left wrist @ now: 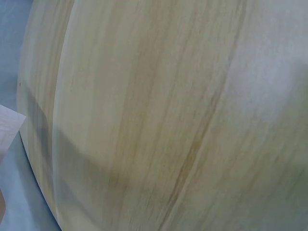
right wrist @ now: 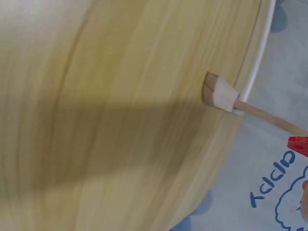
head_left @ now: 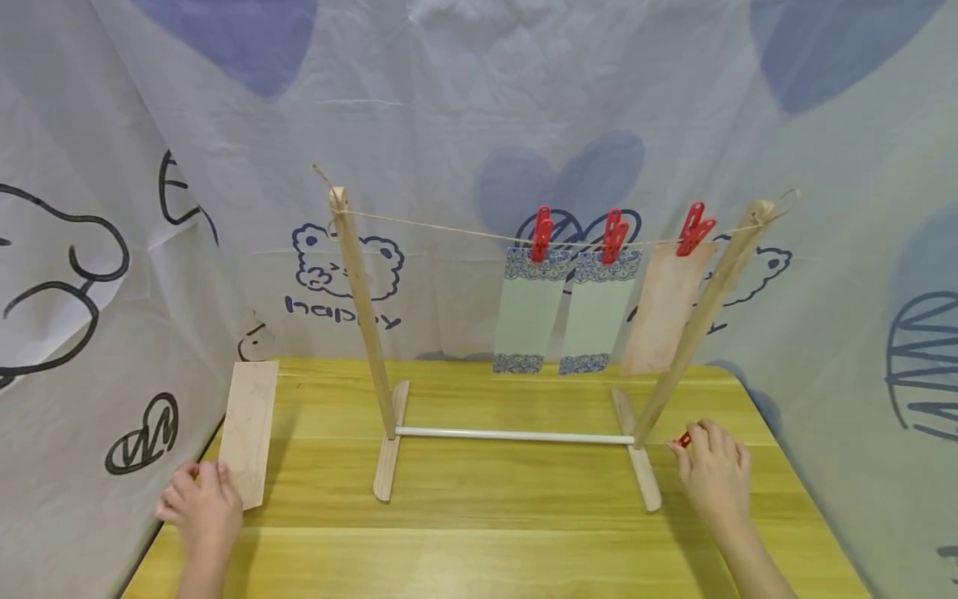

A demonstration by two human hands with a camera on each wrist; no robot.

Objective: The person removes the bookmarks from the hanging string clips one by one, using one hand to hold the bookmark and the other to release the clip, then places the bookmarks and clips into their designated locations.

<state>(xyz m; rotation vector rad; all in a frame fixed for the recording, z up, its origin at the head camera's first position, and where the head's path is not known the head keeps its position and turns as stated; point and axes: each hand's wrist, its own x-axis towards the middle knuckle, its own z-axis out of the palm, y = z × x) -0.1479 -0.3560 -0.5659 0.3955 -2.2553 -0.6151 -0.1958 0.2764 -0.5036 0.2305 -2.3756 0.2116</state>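
At the left, my left hand (head_left: 200, 507) pinches the lower left edge of a pale pinkish paper strip (head_left: 249, 424), which stands up over the table. A corner of the strip (left wrist: 7, 126) enters the left wrist view. On the right, my right hand (head_left: 714, 476) holds a small red clothespin (head_left: 683, 440) between thumb and fingers, beside the rack's right foot (head_left: 645, 478). Part of that clothespin (right wrist: 299, 144) shows at the right edge of the right wrist view.
A wooden rack (head_left: 359, 324) carries a string (head_left: 434, 225) between two posts. Two blue-patterned strips (head_left: 530, 312) and a pinkish strip (head_left: 662, 312) hang there from red clothespins (head_left: 540, 235). A white rod (head_left: 516, 435) joins the feet. Printed cloth (head_left: 449, 108) surrounds the table (head_left: 479, 549).
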